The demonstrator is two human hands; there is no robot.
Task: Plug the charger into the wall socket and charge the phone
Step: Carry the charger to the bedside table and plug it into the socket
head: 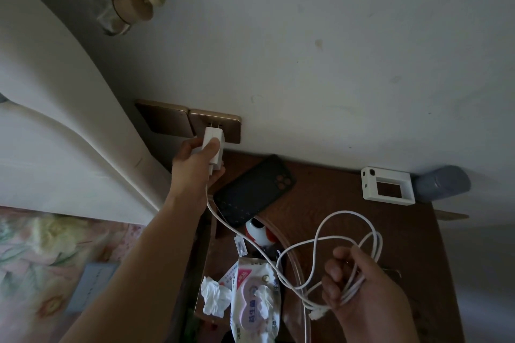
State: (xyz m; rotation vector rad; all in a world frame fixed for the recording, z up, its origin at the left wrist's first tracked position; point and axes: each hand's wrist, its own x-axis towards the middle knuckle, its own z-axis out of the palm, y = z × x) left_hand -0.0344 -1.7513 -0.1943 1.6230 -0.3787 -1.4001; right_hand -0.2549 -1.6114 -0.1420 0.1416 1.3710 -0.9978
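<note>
Right hand (359, 284): nearest the camera, fingers curled around gathered loops of the white cable (315, 242); the cable's free connector (316, 314) hangs just below the fist.

Wet-wipe pack (255, 303): on the brown surface (348, 209), crumpled tissue (213, 296) beside it.

Phone (252, 191): dark, flat on the surface, long axis running diagonally toward the wall; between the two hands, nearer the left.

Left hand (195, 164): fingers pinched on the white charger (214, 147).

Wall socket (216, 127): bronze plate directly beyond the charger. Prongs point into the slots and look only partly inserted; judged move, a straight push along the charger's long axis.
</note>
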